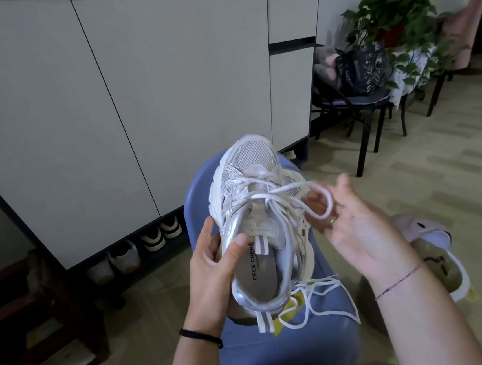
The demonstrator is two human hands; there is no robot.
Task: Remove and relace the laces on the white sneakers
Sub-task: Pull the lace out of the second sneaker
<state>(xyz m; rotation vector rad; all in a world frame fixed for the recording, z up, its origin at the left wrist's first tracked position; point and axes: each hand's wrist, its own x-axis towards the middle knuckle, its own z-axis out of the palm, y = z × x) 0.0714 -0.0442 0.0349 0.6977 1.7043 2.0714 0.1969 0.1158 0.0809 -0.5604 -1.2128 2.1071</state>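
A white and silver sneaker (252,187) is held above a blue stool (294,350), toe pointing away from me. My left hand (213,273) grips its collar on the left side, thumb inside the opening. The white lace (309,202) is still threaded through the upper eyelets, and a loop of it runs out to the right. My right hand (352,224) holds that loop with the fingers partly spread, palm facing the shoe. A second loose white lace (319,307) lies in coils on the stool under the sneaker's heel.
A tall white cabinet (136,89) stands ahead, with several pairs of shoes (148,238) under it. A black chair (367,105) with a dark bag stands at the right beside a potted plant (395,20). A slipper (435,255) lies on the floor at my right. Wooden furniture (40,313) stands left.
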